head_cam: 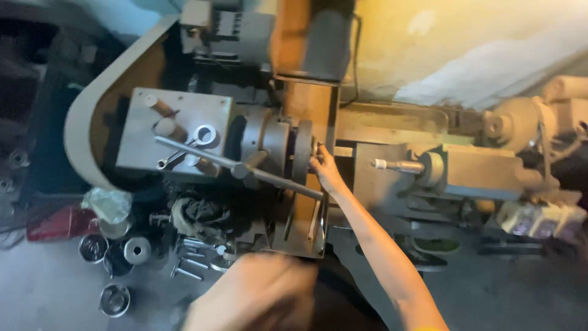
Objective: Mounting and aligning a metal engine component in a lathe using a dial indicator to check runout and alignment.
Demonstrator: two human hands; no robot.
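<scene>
Our right hand (pixel 323 167) reached the lathe chuck (pixel 301 150), fingers closed on a small part at its face, not yet released. Our left hand (pixel 257 297), blurred below the chuck, we couldn't read.

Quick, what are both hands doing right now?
Left hand: blurred, close to the camera; cannot tell if open or closed.
Right hand: at the lathe chuck, fingers touching it.

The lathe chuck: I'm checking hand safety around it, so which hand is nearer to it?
The right hand. It reaches up and touches the face of the lathe chuck. The left hand is blurred, low in the view, well below the chuck and apart from it.
</scene>
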